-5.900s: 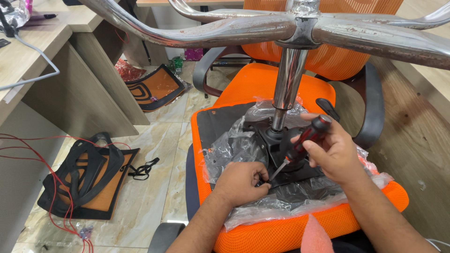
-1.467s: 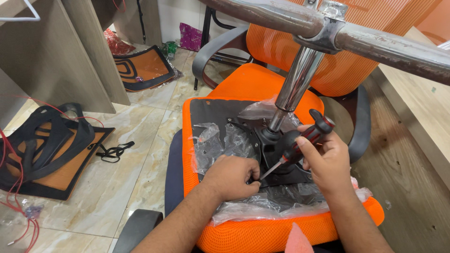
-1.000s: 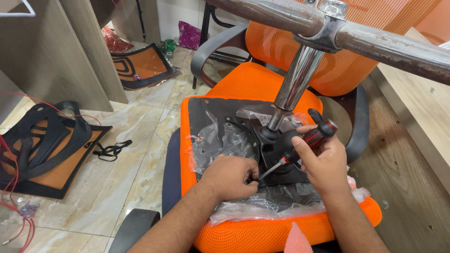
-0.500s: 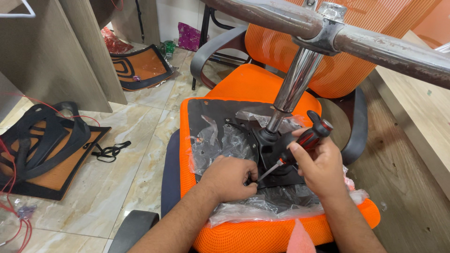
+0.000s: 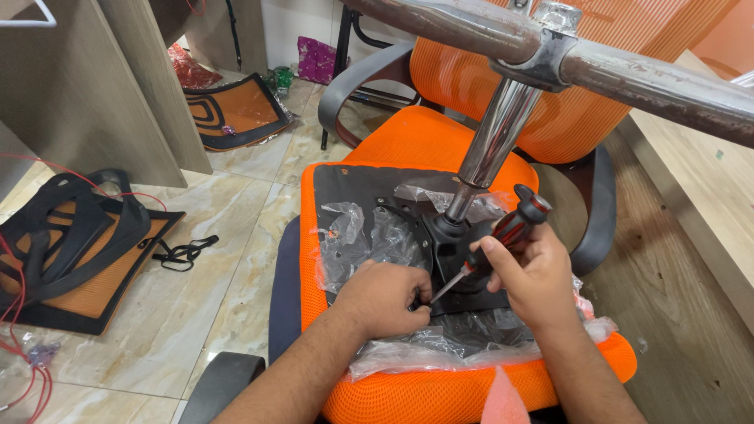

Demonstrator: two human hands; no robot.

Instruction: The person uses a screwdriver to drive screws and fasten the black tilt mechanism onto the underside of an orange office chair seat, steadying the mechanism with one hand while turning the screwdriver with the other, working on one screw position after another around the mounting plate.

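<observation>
marble floor, upturned orange chair seat (image 5: 408, 389) | right hand (image 5: 525, 276) closed on red-black screwdriver (image 5: 503, 239), handle rolled slightly since a moment ago | left hand (image 5: 382, 297) stays pinched at screw on black base plate (image 5: 463, 294)

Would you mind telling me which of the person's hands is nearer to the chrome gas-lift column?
The right hand, gripping the screwdriver, sits just beside the chrome gas-lift column. The left hand lies lower, farther away, on the black seat plate.

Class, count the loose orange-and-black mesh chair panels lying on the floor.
2: one mesh panel at far left beside red wires, another mesh panel further back by the desk. More may be out of frame.
</observation>
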